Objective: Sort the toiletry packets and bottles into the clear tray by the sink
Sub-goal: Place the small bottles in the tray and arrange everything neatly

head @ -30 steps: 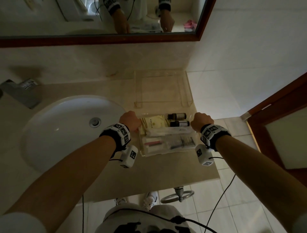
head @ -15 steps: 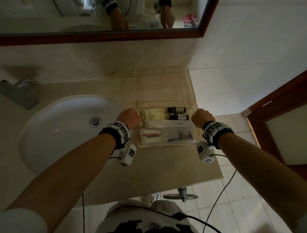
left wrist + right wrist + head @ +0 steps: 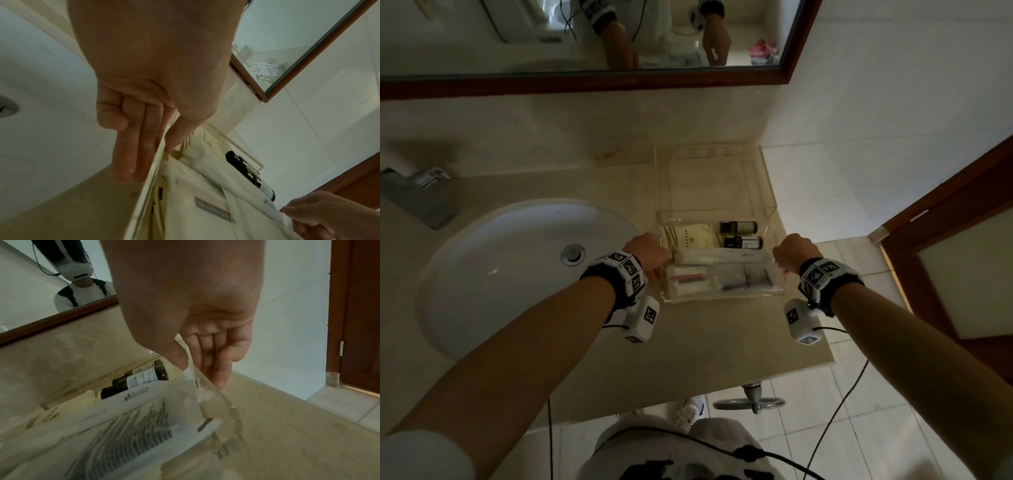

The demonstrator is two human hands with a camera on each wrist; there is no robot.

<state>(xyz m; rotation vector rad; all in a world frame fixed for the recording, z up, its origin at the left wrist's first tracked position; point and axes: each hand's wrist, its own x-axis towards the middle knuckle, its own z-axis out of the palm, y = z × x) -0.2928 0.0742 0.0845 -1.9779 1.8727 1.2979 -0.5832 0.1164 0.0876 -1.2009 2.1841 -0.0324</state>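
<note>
The clear tray (image 3: 722,297) sits on the beige counter right of the sink. Inside lie two dark bottles (image 3: 739,226) at the far right, a cream packet (image 3: 688,236), a long white packet (image 3: 722,256), a comb packet (image 3: 746,277) and a packet with a pink item (image 3: 688,277). My left hand (image 3: 650,255) pinches the tray's left wall (image 3: 144,203), thumb inside and fingers outside. Likewise my right hand (image 3: 789,251) pinches the right wall (image 3: 222,410). The right wrist view shows the bottles (image 3: 144,378) and comb packet (image 3: 123,434) close up.
A clear acrylic stand (image 3: 715,181) rises right behind the tray against the wall. The white basin (image 3: 500,267) and faucet (image 3: 417,195) lie to the left. The counter's right edge (image 3: 825,308) drops to a tiled floor, with a wooden door (image 3: 945,257) beyond.
Both hands have slid the tray a little away from me, so its far end now meets the front of the acrylic stand. The grip on both walls is unchanged.
</note>
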